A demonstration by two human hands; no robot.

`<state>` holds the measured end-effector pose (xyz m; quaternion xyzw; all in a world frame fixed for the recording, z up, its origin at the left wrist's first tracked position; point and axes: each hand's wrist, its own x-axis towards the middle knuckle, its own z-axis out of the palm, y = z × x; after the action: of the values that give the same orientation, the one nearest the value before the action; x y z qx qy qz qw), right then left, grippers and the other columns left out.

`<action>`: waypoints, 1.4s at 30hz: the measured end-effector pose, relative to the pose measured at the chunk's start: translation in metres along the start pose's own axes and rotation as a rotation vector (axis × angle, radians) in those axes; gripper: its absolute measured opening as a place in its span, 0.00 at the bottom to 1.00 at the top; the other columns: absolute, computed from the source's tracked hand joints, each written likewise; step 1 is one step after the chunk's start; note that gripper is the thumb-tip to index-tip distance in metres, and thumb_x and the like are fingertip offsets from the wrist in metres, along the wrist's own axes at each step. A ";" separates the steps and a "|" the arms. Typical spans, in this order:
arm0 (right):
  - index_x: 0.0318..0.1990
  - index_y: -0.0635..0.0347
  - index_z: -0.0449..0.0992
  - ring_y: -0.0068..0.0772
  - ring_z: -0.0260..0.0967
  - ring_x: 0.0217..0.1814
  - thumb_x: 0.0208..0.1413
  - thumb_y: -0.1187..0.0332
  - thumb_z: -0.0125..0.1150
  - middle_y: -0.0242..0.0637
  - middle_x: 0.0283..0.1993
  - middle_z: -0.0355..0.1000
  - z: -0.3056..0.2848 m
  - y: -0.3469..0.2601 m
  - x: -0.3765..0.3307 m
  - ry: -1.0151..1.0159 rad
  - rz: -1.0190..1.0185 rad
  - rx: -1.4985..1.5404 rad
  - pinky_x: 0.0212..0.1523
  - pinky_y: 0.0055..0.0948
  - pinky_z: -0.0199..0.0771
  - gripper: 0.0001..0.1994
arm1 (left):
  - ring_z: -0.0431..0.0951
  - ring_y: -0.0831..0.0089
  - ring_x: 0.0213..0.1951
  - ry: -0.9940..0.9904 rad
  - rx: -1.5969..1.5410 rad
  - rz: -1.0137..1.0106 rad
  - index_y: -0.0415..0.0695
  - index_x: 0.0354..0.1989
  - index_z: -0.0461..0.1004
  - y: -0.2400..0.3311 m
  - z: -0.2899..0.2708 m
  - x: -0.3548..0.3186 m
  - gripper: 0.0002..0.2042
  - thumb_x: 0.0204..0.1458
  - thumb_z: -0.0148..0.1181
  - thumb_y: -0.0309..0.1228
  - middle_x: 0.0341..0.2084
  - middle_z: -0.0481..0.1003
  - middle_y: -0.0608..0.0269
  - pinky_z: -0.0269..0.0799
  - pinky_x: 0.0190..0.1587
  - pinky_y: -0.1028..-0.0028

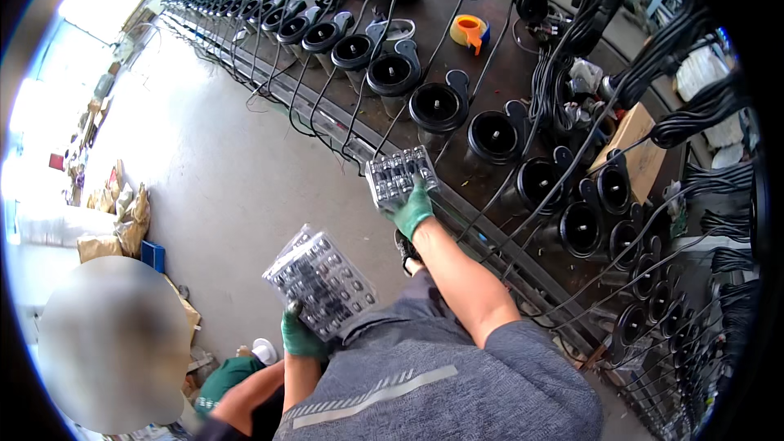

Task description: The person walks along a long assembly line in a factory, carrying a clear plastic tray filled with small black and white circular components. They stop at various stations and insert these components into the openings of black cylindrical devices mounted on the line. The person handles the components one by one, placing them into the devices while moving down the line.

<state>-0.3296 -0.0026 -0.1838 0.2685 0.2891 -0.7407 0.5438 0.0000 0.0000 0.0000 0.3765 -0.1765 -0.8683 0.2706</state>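
My right hand [412, 211], in a green glove, reaches forward and grips a clear plastic tray [398, 176] of small dark parts by its near edge. The tray hovers at the front edge of a long dark workbench [490, 49]. My left hand [300, 336], also in a green glove, holds a stack of similar clear trays [322, 282] from below, low over the grey floor [220, 188]. A row of black round cup-shaped housings [438, 106] with black cables runs along the bench just beyond the right-hand tray.
A roll of orange tape [469, 31] lies on the bench. Bundles of black cable [702, 106] hang at the right, near a cardboard box [641, 151]. Brown paper sacks [122, 220] sit on the floor at the left. Another person [114, 343] is at the lower left.
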 end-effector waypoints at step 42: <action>0.60 0.61 0.72 0.27 0.72 0.55 0.60 0.77 0.67 0.36 0.55 0.75 0.347 0.132 0.052 0.139 -0.635 -0.769 0.59 0.29 0.73 0.21 | 0.78 0.60 0.57 -0.518 0.266 -0.393 0.45 0.68 0.67 0.362 0.042 0.426 0.31 0.55 0.70 0.34 0.57 0.77 0.58 0.77 0.61 0.57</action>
<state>-0.2455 -0.3182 -0.0002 -0.0036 0.6440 -0.6898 0.3308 -0.1523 -0.5383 -0.0256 0.2022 -0.2750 -0.9399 -0.0066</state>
